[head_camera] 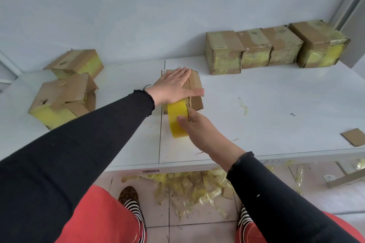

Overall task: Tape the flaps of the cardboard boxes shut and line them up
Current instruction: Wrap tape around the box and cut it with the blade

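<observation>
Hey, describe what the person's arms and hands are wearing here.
Both arms wear long, close-fitting black sleeves with slightly ruffled cuffs at the wrists. The left hand and right hand are bare: no gloves, and no rings or watch that I can make out.

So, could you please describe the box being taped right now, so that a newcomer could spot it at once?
Start at the white table and find its middle seam. The box being taped sits just right of that seam. Unlike the four boxes in a row at the far right, it stands alone, with the left hand pressed flat on top and yellow tape running to the right hand.
</observation>
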Motion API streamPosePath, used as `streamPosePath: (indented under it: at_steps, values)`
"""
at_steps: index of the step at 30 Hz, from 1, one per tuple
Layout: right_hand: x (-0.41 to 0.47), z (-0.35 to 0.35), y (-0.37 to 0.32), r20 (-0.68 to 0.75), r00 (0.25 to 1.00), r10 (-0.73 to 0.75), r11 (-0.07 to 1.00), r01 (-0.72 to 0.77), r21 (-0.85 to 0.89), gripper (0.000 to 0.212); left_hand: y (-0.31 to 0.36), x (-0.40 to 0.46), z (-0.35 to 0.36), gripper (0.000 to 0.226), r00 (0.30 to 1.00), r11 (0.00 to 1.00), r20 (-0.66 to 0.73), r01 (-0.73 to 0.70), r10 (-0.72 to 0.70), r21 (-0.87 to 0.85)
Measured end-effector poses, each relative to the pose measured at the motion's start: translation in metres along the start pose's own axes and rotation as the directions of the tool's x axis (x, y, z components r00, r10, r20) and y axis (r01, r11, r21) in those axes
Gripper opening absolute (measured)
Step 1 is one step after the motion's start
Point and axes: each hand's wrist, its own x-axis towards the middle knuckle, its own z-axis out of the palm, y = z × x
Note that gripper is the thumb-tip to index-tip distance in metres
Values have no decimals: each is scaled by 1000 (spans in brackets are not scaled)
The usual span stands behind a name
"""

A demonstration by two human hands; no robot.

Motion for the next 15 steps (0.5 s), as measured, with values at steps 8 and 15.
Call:
streamPosePath:
  at_steps: [8,15]
  values:
    - [1,16,7,-63,992,106,993,-102,57,36,-4,5,16,119,962,985,-260,-47,90,168]
    - [4,13,9,5,990,138,979,-137,153,30,-5,-41,-15,75,777,878,-600,-140,-190,-458]
